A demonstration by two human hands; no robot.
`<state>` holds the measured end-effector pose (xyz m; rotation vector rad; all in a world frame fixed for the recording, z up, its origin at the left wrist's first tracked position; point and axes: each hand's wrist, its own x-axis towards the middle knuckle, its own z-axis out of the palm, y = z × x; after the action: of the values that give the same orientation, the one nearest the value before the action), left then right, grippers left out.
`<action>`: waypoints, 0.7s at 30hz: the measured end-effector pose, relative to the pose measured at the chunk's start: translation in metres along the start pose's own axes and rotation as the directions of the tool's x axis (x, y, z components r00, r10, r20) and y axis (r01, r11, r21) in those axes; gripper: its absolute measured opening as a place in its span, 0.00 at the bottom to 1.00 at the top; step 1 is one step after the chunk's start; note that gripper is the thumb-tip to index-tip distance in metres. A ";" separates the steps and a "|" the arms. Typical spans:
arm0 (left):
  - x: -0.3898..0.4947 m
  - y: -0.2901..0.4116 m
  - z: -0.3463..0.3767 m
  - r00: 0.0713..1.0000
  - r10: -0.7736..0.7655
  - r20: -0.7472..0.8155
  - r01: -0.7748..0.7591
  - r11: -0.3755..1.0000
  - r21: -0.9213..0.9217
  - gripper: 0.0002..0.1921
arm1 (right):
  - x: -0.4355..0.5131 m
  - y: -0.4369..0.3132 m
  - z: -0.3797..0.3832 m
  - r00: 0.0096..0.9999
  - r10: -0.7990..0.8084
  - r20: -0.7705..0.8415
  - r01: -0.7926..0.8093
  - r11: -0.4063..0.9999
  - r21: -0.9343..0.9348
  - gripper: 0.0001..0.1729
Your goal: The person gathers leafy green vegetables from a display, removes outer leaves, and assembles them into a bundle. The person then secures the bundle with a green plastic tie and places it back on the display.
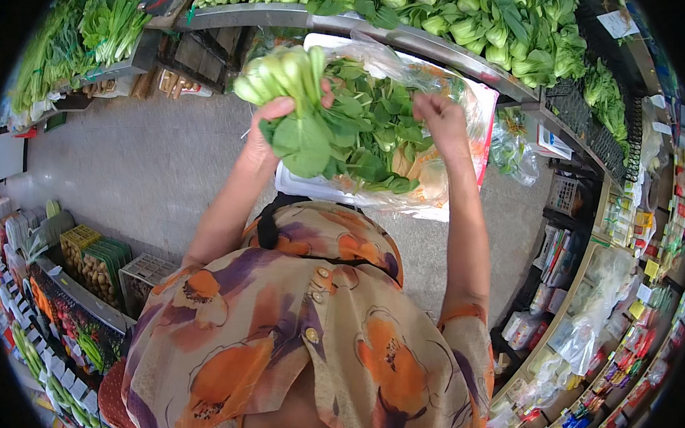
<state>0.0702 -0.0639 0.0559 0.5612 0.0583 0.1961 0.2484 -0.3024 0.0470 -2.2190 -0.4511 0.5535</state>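
My left hand (272,120) grips a bunch of leafy greens with pale green stems (286,74), the stem ends up and to the left, the leaves hanging to the right. Below lies an open box (303,184) lined with clear plastic film (469,133) and filled with more loose leafy greens (383,108). Over the right part of this box is my right hand (439,115), its fingers curled in; whether something small is between them cannot be told.
A metal-edged shelf (254,16) heaped with bok choy (462,28) runs along the far side. More bunched greens (105,33) lie on a stand at the left. Crates of produce (104,265) stand at lower left, packed shelves (583,273) at right.
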 end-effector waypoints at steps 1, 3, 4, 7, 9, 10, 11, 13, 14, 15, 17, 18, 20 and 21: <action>-0.002 0.003 -0.002 0.999 0.046 -0.008 -0.047 0.999 -0.023 0.35 | -0.005 0.035 0.011 0.999 0.004 0.051 -0.002 0.999 -0.045 0.14; -0.008 0.010 -0.007 0.995 0.087 -0.042 -0.087 0.996 0.000 0.35 | -0.017 0.076 0.042 0.986 -0.017 0.164 0.030 0.997 -0.072 0.11; -0.012 0.014 -0.009 0.993 0.110 -0.045 -0.110 0.994 -0.004 0.36 | -0.025 0.074 0.062 0.972 -0.048 0.229 0.061 0.997 -0.049 0.10; -0.022 0.022 -0.012 0.984 0.160 -0.073 -0.162 0.987 -0.013 0.37 | -0.034 0.066 0.114 0.896 -0.290 0.335 0.338 0.937 -0.093 0.09; -0.027 0.024 -0.015 0.981 0.176 -0.085 -0.178 0.984 -0.016 0.38 | -0.028 0.077 0.142 0.746 -0.580 0.329 0.651 0.740 -0.170 0.08; -0.030 0.026 -0.019 0.980 0.181 -0.087 -0.183 0.983 -0.015 0.38 | -0.028 0.081 0.145 0.675 -0.610 0.415 0.731 0.629 -0.266 0.07; -0.032 0.027 -0.022 0.979 0.185 -0.088 -0.187 0.982 -0.015 0.38 | -0.032 0.087 0.145 0.742 -0.516 0.427 0.643 0.729 -0.236 0.07; -0.041 0.028 -0.024 0.971 0.215 -0.105 -0.217 0.976 -0.008 0.39 | -0.043 0.082 0.129 0.823 -0.307 0.479 0.437 0.880 -0.186 0.08; -0.044 0.029 -0.028 0.969 0.227 -0.100 -0.229 0.973 -0.015 0.40 | -0.040 0.096 0.125 0.915 -0.195 0.352 0.289 0.928 -0.237 0.11; -0.046 0.028 -0.029 0.967 0.236 -0.092 -0.239 0.971 -0.022 0.40 | -0.038 0.116 0.120 0.975 -0.073 0.211 0.129 0.955 -0.267 0.14; -0.046 0.028 -0.023 0.966 0.230 -0.121 -0.233 0.972 -0.008 0.43 | -0.034 0.138 0.115 0.998 0.054 0.018 -0.045 0.941 -0.336 0.20; -0.045 0.028 -0.019 0.962 0.226 -0.151 -0.225 0.974 0.024 0.45 | -0.030 0.139 0.113 0.999 0.044 -0.021 -0.049 0.914 -0.403 0.22; -0.046 0.028 -0.017 0.960 0.216 -0.176 -0.209 0.976 0.057 0.47 | -0.031 0.138 0.115 0.997 0.051 -0.059 -0.075 0.830 -0.552 0.31; -0.046 0.028 -0.017 0.963 0.210 -0.169 -0.202 0.978 0.059 0.47 | -0.029 0.140 0.118 0.997 0.038 -0.061 -0.066 0.814 -0.578 0.31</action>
<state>0.0191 -0.0413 0.0562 0.5900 0.1745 0.4481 0.1814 -0.3316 -0.1231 -2.8333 -0.5963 0.4242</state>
